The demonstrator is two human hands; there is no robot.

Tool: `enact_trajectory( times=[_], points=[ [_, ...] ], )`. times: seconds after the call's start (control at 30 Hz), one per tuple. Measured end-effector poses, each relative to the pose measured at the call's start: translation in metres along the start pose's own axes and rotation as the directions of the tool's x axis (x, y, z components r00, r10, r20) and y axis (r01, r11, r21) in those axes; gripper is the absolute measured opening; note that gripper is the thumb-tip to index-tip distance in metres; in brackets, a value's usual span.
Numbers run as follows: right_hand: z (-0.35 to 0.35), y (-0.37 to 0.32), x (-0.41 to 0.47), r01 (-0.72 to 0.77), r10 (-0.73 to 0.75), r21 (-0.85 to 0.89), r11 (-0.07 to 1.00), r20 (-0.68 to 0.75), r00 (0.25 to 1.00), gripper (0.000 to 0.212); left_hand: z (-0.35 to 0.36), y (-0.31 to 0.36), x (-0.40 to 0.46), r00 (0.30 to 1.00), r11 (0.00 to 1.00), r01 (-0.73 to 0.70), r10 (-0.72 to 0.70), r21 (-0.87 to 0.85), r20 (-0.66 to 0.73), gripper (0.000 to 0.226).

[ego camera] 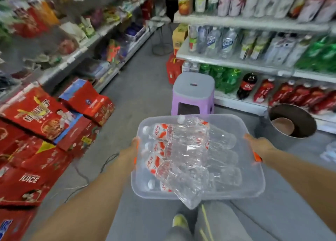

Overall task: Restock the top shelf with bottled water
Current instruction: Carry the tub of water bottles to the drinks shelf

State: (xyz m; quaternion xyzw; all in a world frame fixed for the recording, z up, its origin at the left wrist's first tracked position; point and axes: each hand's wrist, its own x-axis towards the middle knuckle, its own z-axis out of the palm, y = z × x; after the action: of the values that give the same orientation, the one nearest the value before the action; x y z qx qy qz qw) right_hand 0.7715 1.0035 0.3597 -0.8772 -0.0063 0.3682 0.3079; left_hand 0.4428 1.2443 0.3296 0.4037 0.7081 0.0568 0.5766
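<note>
Seemingly in mid-stride down a shop aisle, a clear plastic bin (254,182) is carried at waist height, gripped at its left edge by the left hand (135,146) and at its right edge by the right hand (254,140). Water bottles (181,150) with red-and-white labels are piled on their sides inside it. Ahead, a purple stool (193,95) stands beside drink shelves (236,60) on the right.

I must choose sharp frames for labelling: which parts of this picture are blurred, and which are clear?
Head view: left shelves smear with motion blur; right shelves are softer; the bin and water bottles between both hands stay fairly clear; edges bend from the wide lens.
</note>
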Motion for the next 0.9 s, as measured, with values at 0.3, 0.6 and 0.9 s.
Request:
enact_trajectory(
  times=[0.3, 0.6, 0.9],
  points=[
    [-0.022, -0.106, 0.148, -0.081, 0.086, 0.115, 0.99, -0.035, 0.996, 0.052, 0.107, 0.198, 0.076, 0.992, 0.988, -0.039, 0.02, 0.151, 0.121, 0.059],
    [-0.033, -0.212, 0.279, -0.192, 0.227, 0.29, 0.937, -0.092, 0.969, 0.055, 0.19, 0.345, 0.19, 0.985, 0.977, -0.015, -0.023, 0.211, 0.174, 0.069],
    [-0.011, -0.308, 0.375, -0.232, 0.281, 0.277, 0.932, -0.152, 0.948, 0.056, 0.247, 0.491, 0.292, 0.97, 0.94, -0.116, 0.037, 0.321, 0.242, 0.059]
  ],
)
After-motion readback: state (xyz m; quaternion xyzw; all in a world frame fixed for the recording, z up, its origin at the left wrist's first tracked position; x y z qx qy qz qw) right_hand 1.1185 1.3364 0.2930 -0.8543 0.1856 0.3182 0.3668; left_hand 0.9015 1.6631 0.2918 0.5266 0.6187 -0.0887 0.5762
